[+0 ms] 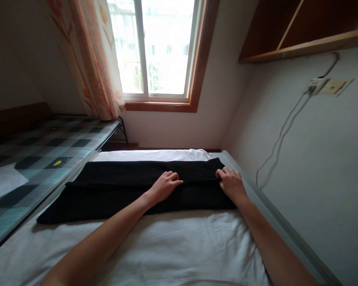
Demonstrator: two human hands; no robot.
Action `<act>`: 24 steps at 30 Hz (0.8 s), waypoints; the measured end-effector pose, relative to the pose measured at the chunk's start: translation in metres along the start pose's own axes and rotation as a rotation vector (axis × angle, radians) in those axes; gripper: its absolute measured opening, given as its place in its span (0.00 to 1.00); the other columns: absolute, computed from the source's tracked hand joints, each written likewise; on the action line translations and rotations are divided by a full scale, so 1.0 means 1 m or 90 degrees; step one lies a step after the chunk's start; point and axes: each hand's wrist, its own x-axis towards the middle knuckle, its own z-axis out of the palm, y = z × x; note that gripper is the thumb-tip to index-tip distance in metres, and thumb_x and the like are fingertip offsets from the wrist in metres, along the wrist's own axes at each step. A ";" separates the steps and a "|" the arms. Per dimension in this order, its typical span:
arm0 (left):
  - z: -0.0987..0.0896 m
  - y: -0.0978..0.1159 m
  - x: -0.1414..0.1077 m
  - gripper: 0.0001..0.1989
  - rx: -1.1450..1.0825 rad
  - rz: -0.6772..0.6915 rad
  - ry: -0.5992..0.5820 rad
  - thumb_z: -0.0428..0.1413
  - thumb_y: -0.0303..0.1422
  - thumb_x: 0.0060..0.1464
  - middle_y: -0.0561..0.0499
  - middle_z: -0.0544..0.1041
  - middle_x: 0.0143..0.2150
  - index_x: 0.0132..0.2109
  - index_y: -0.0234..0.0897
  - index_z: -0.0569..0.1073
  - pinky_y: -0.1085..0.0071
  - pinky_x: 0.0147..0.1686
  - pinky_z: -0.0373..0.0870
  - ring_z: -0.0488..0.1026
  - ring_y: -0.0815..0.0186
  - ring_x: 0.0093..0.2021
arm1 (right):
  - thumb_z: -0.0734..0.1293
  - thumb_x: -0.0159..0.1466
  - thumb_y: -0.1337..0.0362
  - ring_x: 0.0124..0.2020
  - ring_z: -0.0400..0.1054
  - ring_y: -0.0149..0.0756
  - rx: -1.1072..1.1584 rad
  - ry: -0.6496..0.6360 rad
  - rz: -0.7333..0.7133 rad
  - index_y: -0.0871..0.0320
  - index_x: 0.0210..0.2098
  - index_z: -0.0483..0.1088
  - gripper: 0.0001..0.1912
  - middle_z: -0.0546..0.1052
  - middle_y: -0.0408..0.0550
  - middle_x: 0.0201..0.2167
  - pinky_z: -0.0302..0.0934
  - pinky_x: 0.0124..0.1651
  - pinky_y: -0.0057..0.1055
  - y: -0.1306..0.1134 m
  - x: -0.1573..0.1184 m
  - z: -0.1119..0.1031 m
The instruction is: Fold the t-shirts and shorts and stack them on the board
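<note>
A black cloth (113, 171) is laid out in a long band across the white bedding (179, 246), from the left side of the bed to the right, with a raised fold line running along its length. The handling in hand is judged to be the working of that fold. The right end of the cloth is being pinched by the right hand (232, 184), its fingertips drawn together at the fold. The left hand (163, 186) is placed on the cloth, right of its middle, with fingers bent and thumb extended; whether any fabric is pinched there cannot be told, since the underside of the fingers is hidden. For any shift of the upper layer, an even pull from both hands would be called for, with the long left part kept flat, as it is held by neither. To the left, a checked mattress (77, 137) is seen beside the bed.
</note>
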 end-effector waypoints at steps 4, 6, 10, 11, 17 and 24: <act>-0.001 0.005 -0.001 0.12 -0.030 -0.019 0.017 0.49 0.33 0.64 0.47 0.73 0.43 0.48 0.41 0.76 0.66 0.42 0.65 0.68 0.64 0.42 | 0.65 0.56 0.70 0.40 0.63 0.41 0.051 -0.055 0.010 0.54 0.35 0.72 0.08 0.73 0.47 0.36 0.48 0.40 0.35 0.001 -0.003 -0.002; -0.002 0.007 0.000 0.13 -0.036 -0.027 0.018 0.50 0.38 0.64 0.47 0.73 0.42 0.47 0.41 0.77 0.65 0.43 0.65 0.68 0.63 0.42 | 0.65 0.57 0.66 0.40 0.63 0.42 0.085 -0.036 0.007 0.53 0.33 0.72 0.05 0.73 0.47 0.36 0.49 0.41 0.36 -0.003 -0.004 -0.006; -0.002 0.010 0.001 0.12 -0.031 -0.047 0.010 0.50 0.37 0.63 0.47 0.74 0.42 0.46 0.41 0.77 0.65 0.43 0.65 0.69 0.63 0.42 | 0.63 0.60 0.65 0.40 0.64 0.43 0.109 0.061 -0.024 0.55 0.32 0.72 0.06 0.73 0.49 0.35 0.51 0.43 0.38 -0.023 -0.005 -0.012; -0.001 0.010 0.001 0.12 -0.026 -0.054 0.009 0.51 0.36 0.63 0.47 0.74 0.42 0.47 0.41 0.77 0.64 0.43 0.65 0.69 0.63 0.42 | 0.63 0.59 0.66 0.40 0.64 0.42 0.115 0.068 -0.042 0.55 0.34 0.72 0.06 0.73 0.49 0.36 0.52 0.44 0.37 -0.027 -0.005 -0.011; -0.001 0.012 0.000 0.11 -0.012 -0.080 0.004 0.53 0.31 0.60 0.48 0.74 0.43 0.49 0.40 0.76 0.64 0.45 0.65 0.69 0.63 0.43 | 0.67 0.54 0.64 0.39 0.67 0.42 0.176 -0.001 0.074 0.55 0.40 0.68 0.13 0.69 0.50 0.39 0.59 0.40 0.35 0.001 -0.006 0.006; 0.001 0.010 -0.001 0.11 -0.029 -0.073 0.011 0.53 0.31 0.61 0.48 0.74 0.42 0.49 0.40 0.76 0.65 0.44 0.65 0.69 0.63 0.43 | 0.72 0.48 0.57 0.26 0.68 0.37 0.479 -0.277 0.227 0.57 0.28 0.68 0.14 0.73 0.45 0.22 0.60 0.29 0.31 0.055 -0.001 0.019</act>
